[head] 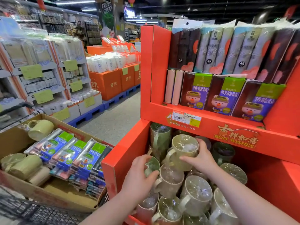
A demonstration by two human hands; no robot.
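View from a head-worn camera in a supermarket aisle, looking down at a person's two bare arms reaching into the lower bin of a red cardboard display stand (123,153). The bin is heaped with shrink-wrapped mugs in green, beige and pink, most lying on their sides. The left hand (139,172) curls its fingers and thumb over the rim of a small green mug (152,164) at the near left of the bin, apparently steadying it against the wall. The right hand (201,158) wraps round the side of a pale green mug (183,148) on top of the pile, mouth towards the camera and handle to the left, seemingly seating it where it will not roll. On the shelf above stand packs of bin bags (225,96) showing a cartoon pig. To the near left, an open cardboard box (14,140) on a wire trolley (40,213) holds more mugs and matching bag packs (76,153), likely stock waiting to be shelved.
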